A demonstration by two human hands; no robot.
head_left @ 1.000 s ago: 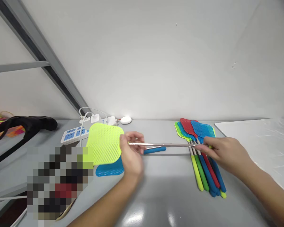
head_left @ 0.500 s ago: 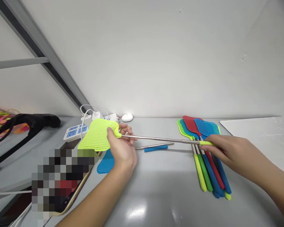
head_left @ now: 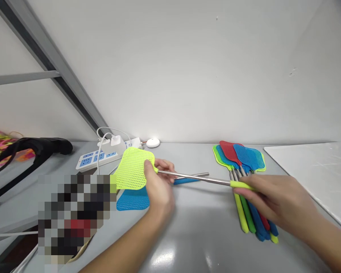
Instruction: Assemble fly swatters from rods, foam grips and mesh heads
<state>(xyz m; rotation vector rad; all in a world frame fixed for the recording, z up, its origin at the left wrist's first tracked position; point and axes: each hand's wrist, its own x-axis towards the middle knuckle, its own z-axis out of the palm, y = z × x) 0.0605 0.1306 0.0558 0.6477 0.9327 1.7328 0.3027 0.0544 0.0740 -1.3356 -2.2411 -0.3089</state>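
Note:
Between my hands stretches a yellow-green fly swatter (head_left: 132, 170) with a telescopic metal rod. My left hand (head_left: 159, 185) pinches its mesh head near the neck, thumb on top. The fingers of my right hand (head_left: 269, 197) close around its yellow-green grip, whose far end is hidden. Under the left hand lies a blue fly swatter (head_left: 133, 200), partly covered, its metal rod and blue handle showing to the right. Beneath and beside my right hand rests a pile of fly swatters (head_left: 246, 212) in yellow-green, green, blue and red, heads toward the wall.
A white power strip (head_left: 96, 161) with plugs and cables stands at the back left. A white round object (head_left: 152, 143) sits by the wall. A phone, mostly pixelated, lies at left near a black curved frame (head_left: 39, 149). A white sheet (head_left: 309, 174) is at right.
The rod between my hands has shortened: my left hand has moved right and slightly down with the swatter head, and my right hand slightly left and down. The other swatters stay put.

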